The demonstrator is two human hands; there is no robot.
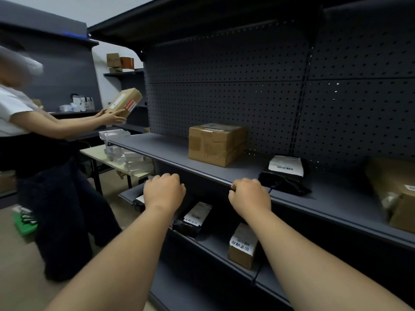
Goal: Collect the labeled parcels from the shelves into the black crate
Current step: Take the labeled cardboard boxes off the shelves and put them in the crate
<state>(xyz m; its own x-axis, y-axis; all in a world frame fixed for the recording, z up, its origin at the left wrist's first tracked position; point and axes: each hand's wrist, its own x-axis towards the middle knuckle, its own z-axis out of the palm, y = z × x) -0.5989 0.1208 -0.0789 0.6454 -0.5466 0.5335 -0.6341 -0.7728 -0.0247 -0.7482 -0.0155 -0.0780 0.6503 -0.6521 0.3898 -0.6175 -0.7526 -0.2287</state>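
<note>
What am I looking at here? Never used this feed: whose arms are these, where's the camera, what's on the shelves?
There is one picture, from a camera worn on the worker's head, looking forward and down. The two bare arms are theirs: left hand and right hand, fingers curled, apparently holding nothing. On the upper shelf sit a cardboard box and a black labelled bag. Below lie another black bag and a small labelled box. Another person at left holds a parcel. No black crate shows.
</note>
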